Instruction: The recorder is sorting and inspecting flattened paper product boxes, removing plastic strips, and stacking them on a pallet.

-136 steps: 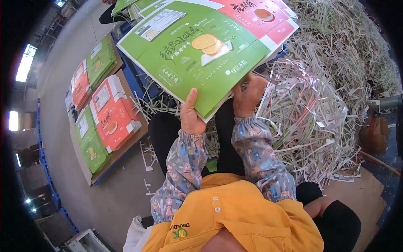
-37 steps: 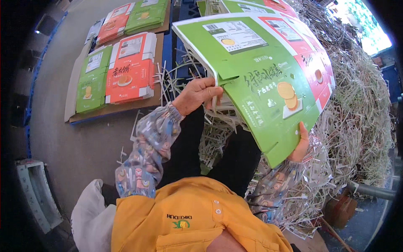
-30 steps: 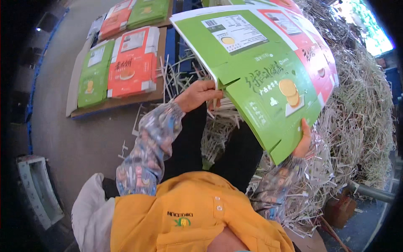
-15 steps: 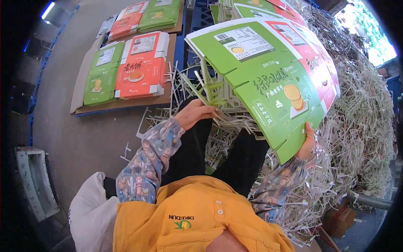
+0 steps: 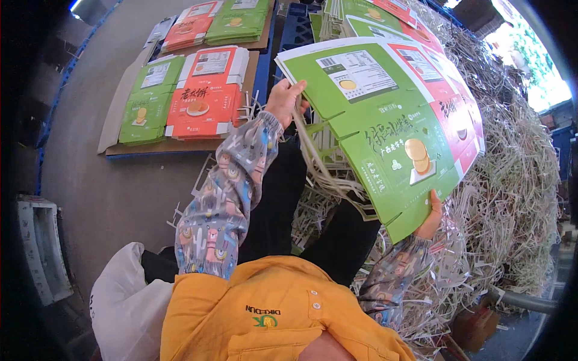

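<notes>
Packaging workshop, carton stacks (image 5: 208,99), paper-scrap heap (image 5: 512,156)

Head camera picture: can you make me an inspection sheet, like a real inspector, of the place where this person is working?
Surface: brown cardboard at left, bearing green carton stacks and red carton stacks.
Job's things: green-and-pink printed sheets, raised and bowed.
Clutter: shredded paper strips heaped at right, more between the legs.
Grips: right grip holds the sheets' lower right edge; left grip is at their left edge, hold unclear.
Cables: nothing seen.
Surroundings: grey floor at left, grey pipe at right.
</notes>
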Demonstrator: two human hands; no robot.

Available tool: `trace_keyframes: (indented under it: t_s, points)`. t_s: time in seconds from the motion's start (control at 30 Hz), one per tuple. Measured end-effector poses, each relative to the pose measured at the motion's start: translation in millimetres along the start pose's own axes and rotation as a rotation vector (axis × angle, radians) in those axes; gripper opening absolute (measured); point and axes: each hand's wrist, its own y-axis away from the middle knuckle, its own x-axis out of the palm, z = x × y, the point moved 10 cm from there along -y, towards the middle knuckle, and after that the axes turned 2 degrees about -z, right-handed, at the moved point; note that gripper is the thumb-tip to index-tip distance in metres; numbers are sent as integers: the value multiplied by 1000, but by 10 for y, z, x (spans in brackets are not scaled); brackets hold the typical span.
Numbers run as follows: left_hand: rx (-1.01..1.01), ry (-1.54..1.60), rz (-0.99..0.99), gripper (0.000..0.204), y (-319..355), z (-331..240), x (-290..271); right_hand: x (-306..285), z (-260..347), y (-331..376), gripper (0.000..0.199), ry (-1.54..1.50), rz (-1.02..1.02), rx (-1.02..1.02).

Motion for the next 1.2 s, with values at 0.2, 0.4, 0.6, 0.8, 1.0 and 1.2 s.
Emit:
trace_keyframes:
  t_s: [0.2,0.4,0.6,0.8,1.0,1.2]
  points:
    - [-53,-332,269,15,-15,-59,-80,-234,37,-70,35,-7,-43,-14]
    - [-111,-200,282,26,-139,178,-477,-149,18,-36,35,-18,30,115]
    - [-167,367,188,44,-465,-44,64,-322,-50,-76,37,19,-15,89]
    - [189,-122,-311,39,-737,-136,-402,-321,-216,-84,38,-30,-13,173]
    - [541,-730,-97,36,-547,-757,-55,-388,-42,-91,36,33,-52,31]
    - [74,-135,88,32,-794,-295,-172,-364,17,-73,37,45,-73,-15]
